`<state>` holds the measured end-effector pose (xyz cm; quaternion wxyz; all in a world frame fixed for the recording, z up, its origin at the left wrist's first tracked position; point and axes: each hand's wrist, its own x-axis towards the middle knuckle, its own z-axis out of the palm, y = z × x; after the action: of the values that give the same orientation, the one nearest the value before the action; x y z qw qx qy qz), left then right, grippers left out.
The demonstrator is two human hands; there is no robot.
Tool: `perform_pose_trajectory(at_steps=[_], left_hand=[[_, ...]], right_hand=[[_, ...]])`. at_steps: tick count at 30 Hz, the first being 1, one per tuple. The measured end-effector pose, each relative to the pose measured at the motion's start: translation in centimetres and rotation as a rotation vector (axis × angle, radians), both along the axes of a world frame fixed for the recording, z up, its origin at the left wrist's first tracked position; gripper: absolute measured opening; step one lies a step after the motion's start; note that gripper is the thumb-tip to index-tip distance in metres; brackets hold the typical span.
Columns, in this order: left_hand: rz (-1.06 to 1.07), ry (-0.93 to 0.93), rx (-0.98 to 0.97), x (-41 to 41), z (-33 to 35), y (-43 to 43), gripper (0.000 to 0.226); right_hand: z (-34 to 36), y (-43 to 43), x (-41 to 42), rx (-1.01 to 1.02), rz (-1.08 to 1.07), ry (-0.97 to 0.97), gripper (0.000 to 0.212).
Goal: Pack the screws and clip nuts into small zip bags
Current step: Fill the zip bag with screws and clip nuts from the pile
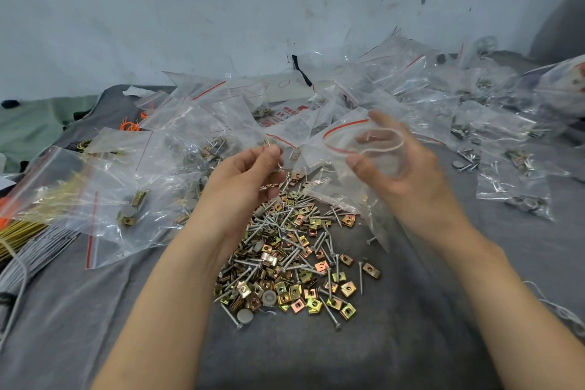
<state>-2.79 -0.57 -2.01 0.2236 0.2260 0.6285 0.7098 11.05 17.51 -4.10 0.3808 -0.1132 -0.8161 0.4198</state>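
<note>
Holding a zip bag (340, 136) with its mouth spread wide, the right hand (402, 168) curls thumb and fingers round it, above the pile (294, 256) of screws and clip nuts. Left of that, also above the pile, the left hand (250, 174) pinches some small hardware (269, 145) at its fingertips. Filled bags (196, 123) lie behind the pile, all on grey cloth (316, 358).

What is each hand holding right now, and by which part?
The right hand holds a small clear red-striped plastic zip bag at its open mouth. The left hand pinches a few small metal parts in its fingers; which parts cannot be told.
</note>
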Motion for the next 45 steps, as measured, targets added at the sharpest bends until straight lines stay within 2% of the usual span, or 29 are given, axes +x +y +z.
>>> perform_pose_trajectory(at_steps=[4, 9, 11, 14, 19, 23, 29, 40, 45], left_hand=[[0.045, -0.009, -0.003, 0.0, 0.0, -0.1, 0.015], [0.068, -0.019, 0.013, 0.2, 0.1, 0.0, 0.013], [0.078, -0.01, 0.02, 0.3, 0.1, 0.1, 0.012], [0.088, 0.021, 0.042, 0.4, 0.2, 0.2, 0.01], [0.118, 0.079, 0.097, 0.5, 0.7, 0.4, 0.013], [0.129, 0.165, 0.111, 0.7, 0.9, 0.5, 0.011], [0.132, 0.366, -0.003, 1.5, 1.0, 0.9, 0.009], [-0.085, 0.666, -0.262, 2.2, 1.3, 1.9, 0.018], [-0.057, 0.692, -0.269, 2.1, 1.1, 1.8, 0.023]], right_hand=[[1.0, 0.3, 0.5, -0.167, 0.023, 0.14, 0.067], [1.3, 0.5, 0.9, -0.198, 0.007, 0.165, 0.064], [1.2, 0.6, 1.0, -0.177, 0.003, 0.15, 0.064], [0.8, 0.7, 0.9, -0.094, 0.008, 0.083, 0.076], [0.1, 0.0, 0.3, 0.054, 0.008, -0.039, 0.077], [-0.3, -0.6, -0.2, 0.085, 0.028, -0.085, 0.082], [-0.5, -1.0, -0.6, 0.096, 0.043, -0.127, 0.088], [-0.7, -0.8, -0.6, 0.119, 0.03, -0.131, 0.086], [-0.6, -0.6, -0.5, 0.102, 0.025, -0.115, 0.085]])
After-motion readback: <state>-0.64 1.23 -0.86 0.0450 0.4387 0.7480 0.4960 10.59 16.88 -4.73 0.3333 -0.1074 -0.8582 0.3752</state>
